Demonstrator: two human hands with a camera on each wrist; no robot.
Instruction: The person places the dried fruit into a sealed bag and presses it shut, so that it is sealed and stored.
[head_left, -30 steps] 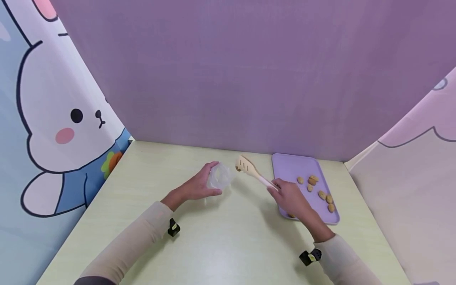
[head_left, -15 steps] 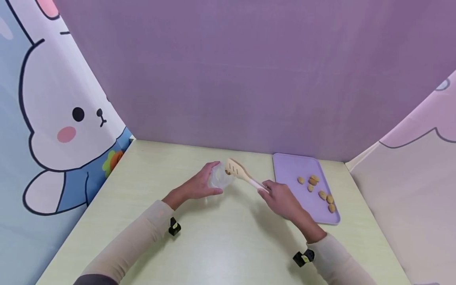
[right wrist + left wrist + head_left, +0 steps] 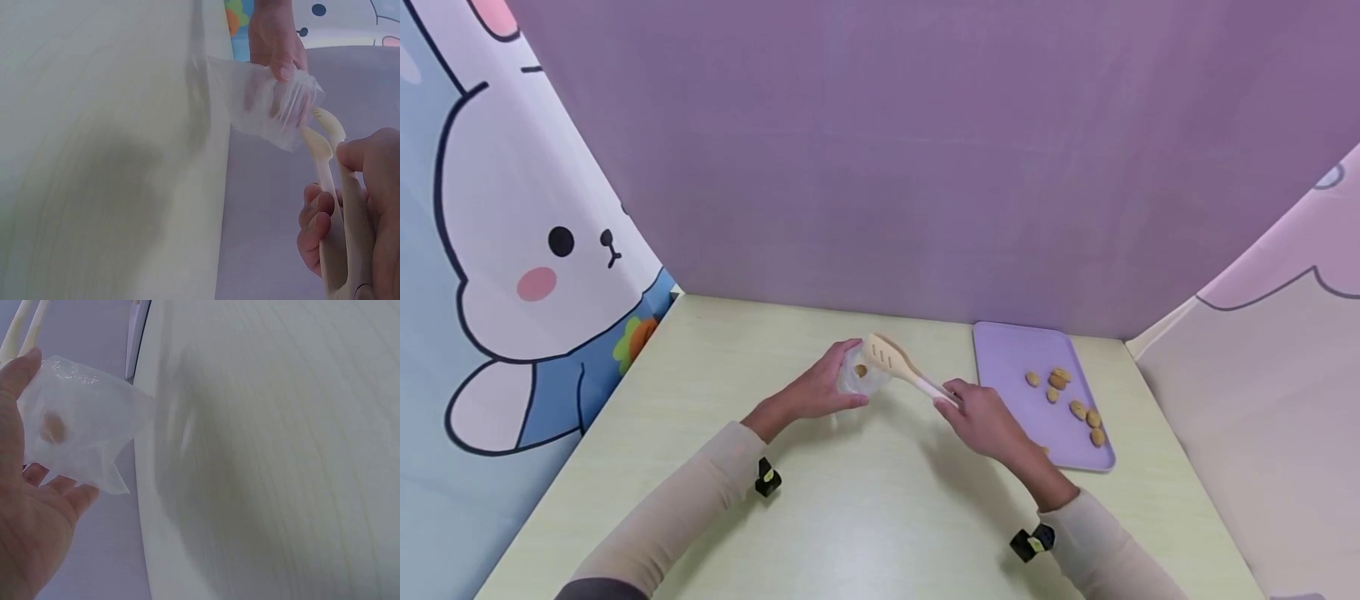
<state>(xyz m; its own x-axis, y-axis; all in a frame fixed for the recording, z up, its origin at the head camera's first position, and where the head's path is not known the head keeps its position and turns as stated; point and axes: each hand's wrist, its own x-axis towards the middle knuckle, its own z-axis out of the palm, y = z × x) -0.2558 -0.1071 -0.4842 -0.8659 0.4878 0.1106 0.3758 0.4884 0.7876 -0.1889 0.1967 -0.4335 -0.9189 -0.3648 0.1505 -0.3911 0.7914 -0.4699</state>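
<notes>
My left hand (image 3: 812, 392) holds a translucent plastic bag (image 3: 857, 382) above the table, thumb and fingers spread around its mouth. Inside the bag, a single brown nut (image 3: 54, 427) shows through the wall in the left wrist view. My right hand (image 3: 988, 421) grips a pair of cream slotted tongs (image 3: 889, 358), fingers on one arm and thumb on the other. The tong heads are at the bag's opening, slightly apart, with nothing between them in the right wrist view. The bag (image 3: 250, 103) hangs below the left fingers there.
A purple tray (image 3: 1011, 346) lies on the pale table (image 3: 850, 517) to the right, partly behind my right forearm. Several brown nuts (image 3: 1058, 381) are scattered on it. A purple panel (image 3: 880, 167) stands along the table's back edge, with printed cloth at both sides.
My right hand has moved left, bringing the tongs to the bag's mouth. The nut held in the tongs has been let go and is now in the bag. My left hand has barely moved.
</notes>
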